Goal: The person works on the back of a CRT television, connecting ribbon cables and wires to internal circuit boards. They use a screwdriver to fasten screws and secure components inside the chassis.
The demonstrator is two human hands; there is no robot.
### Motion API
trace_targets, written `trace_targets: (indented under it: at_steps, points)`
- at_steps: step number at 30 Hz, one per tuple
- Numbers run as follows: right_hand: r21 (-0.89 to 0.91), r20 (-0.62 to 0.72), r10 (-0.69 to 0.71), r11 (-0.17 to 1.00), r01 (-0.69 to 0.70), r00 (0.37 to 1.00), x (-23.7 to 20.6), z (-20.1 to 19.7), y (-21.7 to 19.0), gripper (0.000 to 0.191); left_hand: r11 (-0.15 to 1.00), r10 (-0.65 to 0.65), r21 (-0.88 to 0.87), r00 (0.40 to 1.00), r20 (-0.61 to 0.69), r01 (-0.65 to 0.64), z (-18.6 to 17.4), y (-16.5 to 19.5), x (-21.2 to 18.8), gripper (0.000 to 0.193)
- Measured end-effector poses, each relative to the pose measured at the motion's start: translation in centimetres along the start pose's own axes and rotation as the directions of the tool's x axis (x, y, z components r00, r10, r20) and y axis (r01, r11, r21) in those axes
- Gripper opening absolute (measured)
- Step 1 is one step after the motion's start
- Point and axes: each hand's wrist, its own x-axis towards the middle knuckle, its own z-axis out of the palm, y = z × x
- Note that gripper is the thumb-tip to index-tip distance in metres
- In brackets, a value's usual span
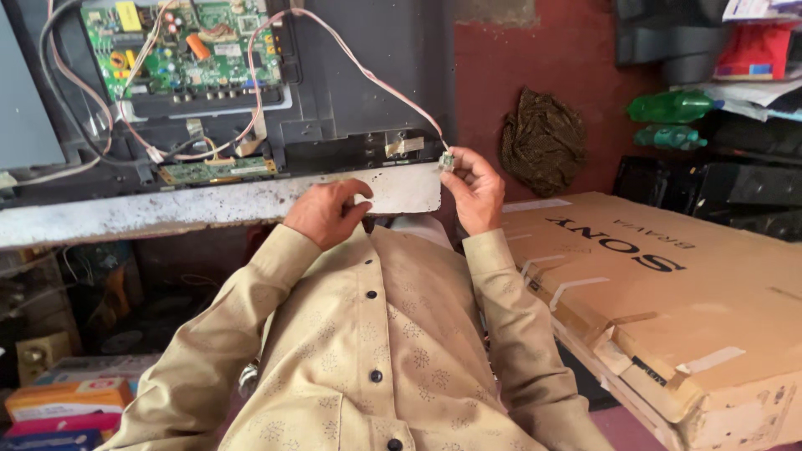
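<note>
Beige buttoned shirt [376, 351] nearest the lens. Flat television, back cover off [368, 75], lies beyond the fingertips; green main board [192, 42] exposed, wiring still attached. Long cardboard carton [668, 292] right of the right hand. Left hand [327, 213] curled, resting on the white panel edge [401, 188], holding nothing visible. Right hand [474, 188] pinches a small sensor board [448, 159] on its pink cable [368, 71]. Red wall [543, 58] behind; cluttered workshop.

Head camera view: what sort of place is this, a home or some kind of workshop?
Most likely a small television repair shop. An opened flat panel shows bare green circuit boards, the right hand holds a small wired part, and a big flat cardboard box lies alongside.
</note>
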Motion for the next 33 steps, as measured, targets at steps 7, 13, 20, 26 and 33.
trace_targets:
  at_steps: [7,13,20,26,33]
  points:
    - [-0.237,0.063,0.015,0.971,0.000,0.998,1.9,-0.4,-1.3,0.039,0.952,-0.093,-0.289,0.994,0.052,0.104,4.6,0.2,0.8,0.031]
    - [-0.052,0.144,0.191,0.981,-0.185,0.971,3.0,-1.1,-2.3,0.037,0.732,-0.207,-0.655,0.977,0.050,0.189,9.6,-0.9,4.1,0.045]
    - [0.017,0.187,0.329,0.941,-0.338,0.926,2.8,-1.6,-3.6,0.035,0.377,-0.247,-0.914,0.967,0.059,0.152,12.1,-1.1,6.5,0.035]
    - [-0.130,0.205,0.173,0.980,-0.148,0.963,3.0,-1.1,-3.4,0.037,0.341,-0.376,-0.917,0.924,0.071,0.209,12.7,-1.0,6.2,0.023]
    - [-0.373,0.180,0.066,0.928,0.006,0.982,2.6,0.2,-3.5,0.035,0.393,-0.442,-0.879,0.894,0.076,0.269,13.0,-2.4,5.0,0.023]
